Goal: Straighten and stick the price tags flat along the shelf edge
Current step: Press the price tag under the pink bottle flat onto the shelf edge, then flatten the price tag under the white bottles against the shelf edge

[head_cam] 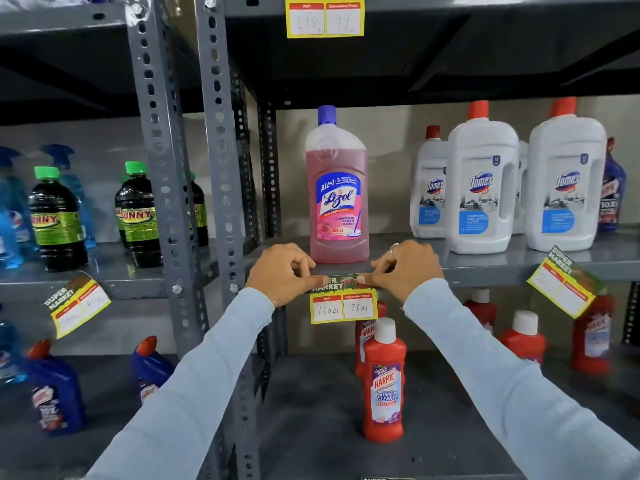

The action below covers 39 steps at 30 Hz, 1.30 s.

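A yellow and green price tag (343, 303) hangs level from the grey shelf edge (485, 271) below the pink Lizol bottle (337, 202). My left hand (282, 271) presses its top left corner with the thumb against the edge. My right hand (405, 268) pinches the top right corner in the same way. Another tag (78, 303) hangs crooked on the left shelf edge. A third tag (568, 285) sits tilted on the right part of the same shelf edge. A straight tag (325, 17) is on the shelf above.
White Domex bottles (485, 188) stand to the right of the Lizol bottle. Dark bottles with green caps (59, 220) stand on the left shelf. Red Harpic bottles (384, 379) stand on the shelf below the tag. Perforated grey uprights (221, 168) divide the two shelf units.
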Each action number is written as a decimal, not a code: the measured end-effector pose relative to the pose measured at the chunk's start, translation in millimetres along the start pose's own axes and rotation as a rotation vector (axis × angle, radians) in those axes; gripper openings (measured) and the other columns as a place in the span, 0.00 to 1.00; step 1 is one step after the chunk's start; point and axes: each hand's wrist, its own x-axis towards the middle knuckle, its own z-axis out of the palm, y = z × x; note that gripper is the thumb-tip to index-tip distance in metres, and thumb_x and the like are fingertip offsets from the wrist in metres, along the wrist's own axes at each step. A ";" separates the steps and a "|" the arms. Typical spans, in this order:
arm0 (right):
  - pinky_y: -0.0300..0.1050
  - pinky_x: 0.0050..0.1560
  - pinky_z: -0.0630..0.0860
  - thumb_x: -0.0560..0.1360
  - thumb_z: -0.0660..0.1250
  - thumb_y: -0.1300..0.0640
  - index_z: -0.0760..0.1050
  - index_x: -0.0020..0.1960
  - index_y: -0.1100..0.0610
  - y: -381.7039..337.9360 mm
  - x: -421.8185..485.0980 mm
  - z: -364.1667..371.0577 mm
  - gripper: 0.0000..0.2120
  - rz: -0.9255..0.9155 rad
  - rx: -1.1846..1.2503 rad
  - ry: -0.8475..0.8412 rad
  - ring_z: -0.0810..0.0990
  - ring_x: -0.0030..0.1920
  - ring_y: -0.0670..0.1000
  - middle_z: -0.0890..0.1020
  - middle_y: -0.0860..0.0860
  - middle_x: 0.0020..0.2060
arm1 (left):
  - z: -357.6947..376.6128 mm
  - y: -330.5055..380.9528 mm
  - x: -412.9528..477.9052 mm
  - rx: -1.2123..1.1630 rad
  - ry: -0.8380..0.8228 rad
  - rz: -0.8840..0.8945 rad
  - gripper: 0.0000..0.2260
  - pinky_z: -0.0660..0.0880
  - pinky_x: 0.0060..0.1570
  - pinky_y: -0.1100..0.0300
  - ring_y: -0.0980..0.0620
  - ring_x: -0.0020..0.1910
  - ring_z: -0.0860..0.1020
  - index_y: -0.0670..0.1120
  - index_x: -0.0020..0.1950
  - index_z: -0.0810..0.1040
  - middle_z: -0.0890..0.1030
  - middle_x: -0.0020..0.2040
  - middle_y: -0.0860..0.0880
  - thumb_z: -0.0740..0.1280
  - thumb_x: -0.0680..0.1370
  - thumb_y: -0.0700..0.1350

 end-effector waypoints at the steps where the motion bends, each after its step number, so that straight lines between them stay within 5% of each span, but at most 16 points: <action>1: 0.48 0.44 0.81 0.64 0.75 0.46 0.82 0.42 0.57 0.6 1.8 -1.4 0.14 0.020 0.004 0.011 0.82 0.42 0.52 0.86 0.53 0.43 | -0.1 0.2 -1.6 -0.028 0.033 -0.015 0.14 0.77 0.41 0.59 0.53 0.45 0.79 0.42 0.30 0.77 0.82 0.44 0.51 0.77 0.64 0.50; 4: 0.48 0.44 0.81 0.63 0.76 0.48 0.82 0.39 0.56 4.1 4.7 -4.1 0.13 0.022 0.026 0.006 0.82 0.38 0.51 0.85 0.53 0.39 | -2.4 3.6 -4.8 -0.107 0.084 -0.036 0.15 0.74 0.37 0.63 0.54 0.40 0.79 0.42 0.35 0.76 0.83 0.40 0.50 0.79 0.62 0.47; 9: 0.50 0.47 0.82 0.62 0.78 0.60 0.79 0.38 0.57 12.1 10.8 -13.9 0.09 -0.022 0.184 -0.020 0.83 0.37 0.51 0.84 0.52 0.36 | -11.8 7.6 0.9 -0.176 0.009 -0.080 0.12 0.79 0.47 0.60 0.53 0.42 0.82 0.43 0.39 0.79 0.85 0.40 0.49 0.79 0.61 0.37; 14: 0.44 0.51 0.81 0.67 0.72 0.67 0.78 0.39 0.54 46.3 -1.9 -32.4 0.09 -0.157 0.349 -0.009 0.83 0.41 0.48 0.84 0.52 0.40 | -19.7 15.4 2.0 -0.085 -0.060 -0.161 0.21 0.78 0.52 0.54 0.51 0.50 0.82 0.50 0.43 0.76 0.84 0.43 0.48 0.64 0.67 0.24; 17: 0.33 0.46 0.76 0.65 0.76 0.60 0.77 0.42 0.51 89.3 -16.5 -63.8 0.11 -0.222 0.352 0.100 0.80 0.40 0.43 0.82 0.46 0.40 | -1.7 44.5 0.2 0.062 0.050 -0.039 0.20 0.76 0.54 0.50 0.49 0.53 0.80 0.52 0.49 0.74 0.83 0.46 0.51 0.60 0.68 0.27; 23: 0.43 0.52 0.66 0.61 0.77 0.50 0.77 0.42 0.53 198.3 -17.3 -148.5 0.14 -0.148 0.060 0.356 0.73 0.50 0.55 0.76 0.49 0.42 | 88.2 150.1 9.5 -0.042 0.160 0.200 0.12 0.76 0.55 0.48 0.49 0.51 0.80 0.48 0.56 0.72 0.83 0.49 0.47 0.64 0.74 0.39; 26: 0.55 0.63 0.64 0.62 0.70 0.37 0.78 0.43 0.52 252.2 -11.9 -182.3 0.20 0.012 -0.314 0.278 0.68 0.62 0.58 0.77 0.52 0.54 | 141.8 203.0 23.8 0.011 0.036 0.269 0.12 0.76 0.54 0.46 0.46 0.52 0.81 0.52 0.57 0.70 0.83 0.52 0.48 0.61 0.74 0.51; 28: 0.63 0.73 0.49 0.63 0.64 0.31 0.81 0.43 0.48 275.8 -4.4 -195.4 0.23 0.055 -0.498 0.161 0.60 0.71 0.56 0.74 0.51 0.64 | 175.2 235.7 35.8 0.125 -0.068 0.268 0.15 0.75 0.54 0.44 0.44 0.54 0.79 0.55 0.58 0.67 0.82 0.55 0.48 0.58 0.73 0.57; 31: 0.67 0.70 0.33 0.61 0.63 0.28 0.80 0.34 0.43 288.4 5.9 -196.8 0.20 0.053 -0.472 0.032 0.49 0.76 0.53 0.69 0.47 0.70 | 212.8 274.0 50.2 0.396 -0.179 0.256 0.16 0.74 0.52 0.47 0.42 0.56 0.77 0.55 0.62 0.64 0.80 0.58 0.46 0.56 0.77 0.59; 35: 0.71 0.69 0.33 0.61 0.69 0.33 0.74 0.26 0.44 295.1 8.2 -189.3 0.16 0.024 -0.264 -0.034 0.45 0.76 0.51 0.66 0.46 0.72 | 232.6 300.9 62.6 0.686 -0.236 0.205 0.12 0.69 0.44 0.50 0.40 0.50 0.77 0.51 0.55 0.71 0.79 0.54 0.43 0.57 0.78 0.55; 39: 0.70 0.68 0.30 0.61 0.72 0.37 0.76 0.28 0.47 300.2 10.4 -183.6 0.14 -0.023 -0.181 0.003 0.47 0.76 0.50 0.66 0.44 0.71 | 234.8 307.4 65.1 0.721 -0.260 0.155 0.09 0.64 0.36 0.55 0.46 0.40 0.72 0.48 0.46 0.73 0.77 0.44 0.45 0.59 0.78 0.52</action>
